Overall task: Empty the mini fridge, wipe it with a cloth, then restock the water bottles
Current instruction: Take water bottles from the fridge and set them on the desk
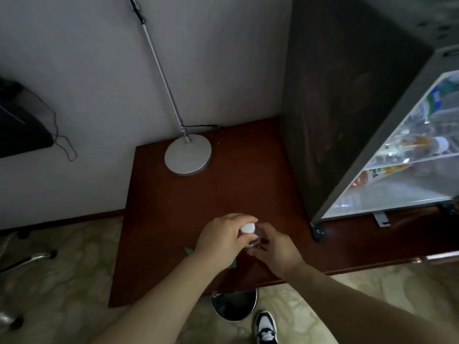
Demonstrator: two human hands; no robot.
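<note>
Water bottle (pixel 255 239) is standing upright between both hands, its white cap pointing up at the camera, over the near part of the brown desk (pixel 198 194). The base is hidden and is possibly touching the top. Left hand (pixel 221 235) is curling round the neck beside the cap; right hand (pixel 275 249) is wrapping the lower body. Mini fridge (pixel 347 120) is sitting to the right and farther back, with bottles showing behind its glass, so the right hand is lying nearer to it.

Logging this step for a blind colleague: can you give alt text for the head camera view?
The left hand and right hand grip a clear white-capped bottle over a reddish-brown wooden desk. At right, a grey glass-fronted mini fridge holds bottles and an orange juice carton.
</note>
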